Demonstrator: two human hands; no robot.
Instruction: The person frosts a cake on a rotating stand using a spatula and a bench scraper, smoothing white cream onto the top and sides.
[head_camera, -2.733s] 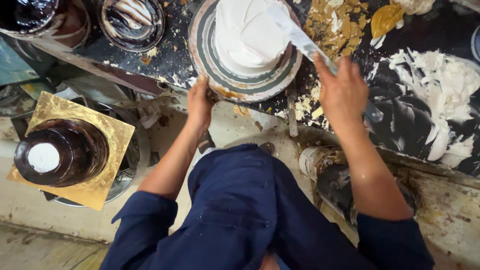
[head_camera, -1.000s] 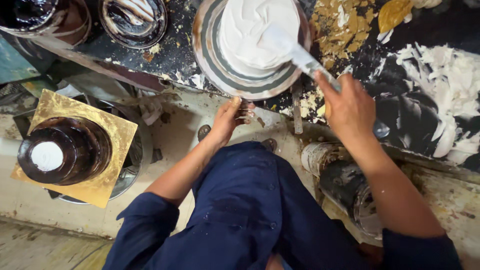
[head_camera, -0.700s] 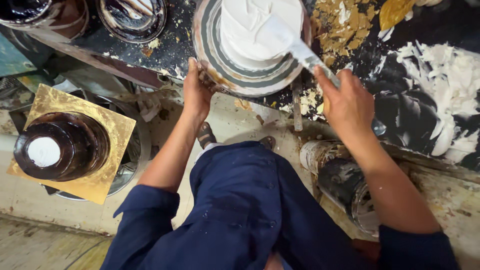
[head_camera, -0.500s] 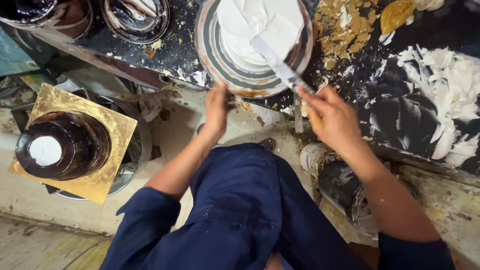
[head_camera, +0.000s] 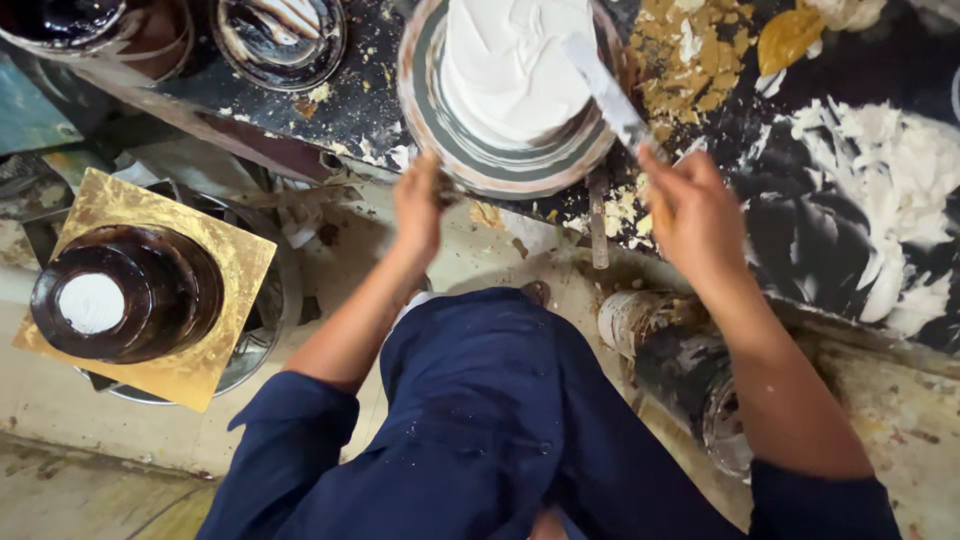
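Observation:
A round cake covered in white cream (head_camera: 515, 62) stands on a striped turntable (head_camera: 470, 155) at the counter's edge. My right hand (head_camera: 695, 215) grips a long palette knife (head_camera: 605, 92) whose blade lies against the cake's right side. My left hand (head_camera: 420, 205) touches the turntable's near rim from below, fingers curled on its edge.
A chocolate-glazed cake with a white centre (head_camera: 125, 290) sits on a gold board (head_camera: 215, 350) at the left. Two bowls (head_camera: 280, 40) stand at the back left. Cake crumbs (head_camera: 690, 60) and smeared white cream (head_camera: 880, 200) cover the dark counter at the right. A metal tin (head_camera: 690, 370) stands below.
My left hand has kept shifting along the turntable's near rim. The palette knife has moved from lying across the top of the cake to its right side.

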